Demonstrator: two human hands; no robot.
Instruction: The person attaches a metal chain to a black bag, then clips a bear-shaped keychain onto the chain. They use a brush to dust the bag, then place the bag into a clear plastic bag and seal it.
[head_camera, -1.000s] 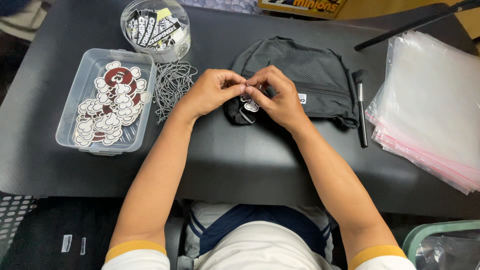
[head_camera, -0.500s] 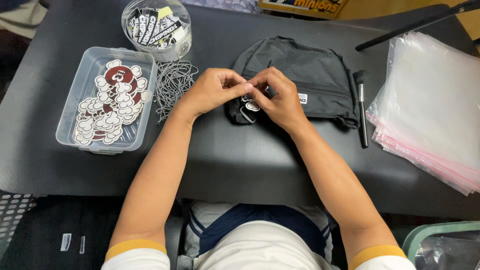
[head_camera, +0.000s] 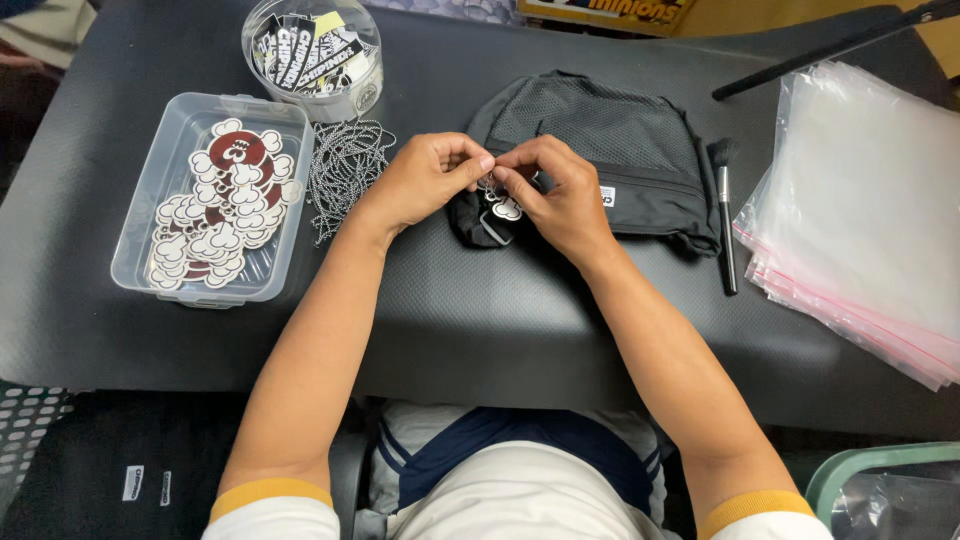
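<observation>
— Across the middle of the bench (head_camera: 520, 330), what differs from a second ago?
— Very little. The black mesh bag (head_camera: 600, 150) lies in the same spot toward the far edge, and both hands stay pressed together over its near-left corner. Only the fingers have shifted slightly, so the fiddly work on the small piece seems to be going on rather than finished.
— And the hands themselves?
— The left hand (head_camera: 425, 180) is curled nearly shut, thumb and forefinger pinched on something tiny; I take it for a ball chain end, though it is too small to tell. The right hand (head_camera: 560, 190) is likewise closed in a pinch, meeting the left fingertip to fingertip, with a small white charm (head_camera: 506, 209) hanging just under it.
— Nearby?
— Loose ball chains (head_camera: 345, 165) lie left of the hands, beside a clear tray (head_camera: 170, 150) of charms.
</observation>
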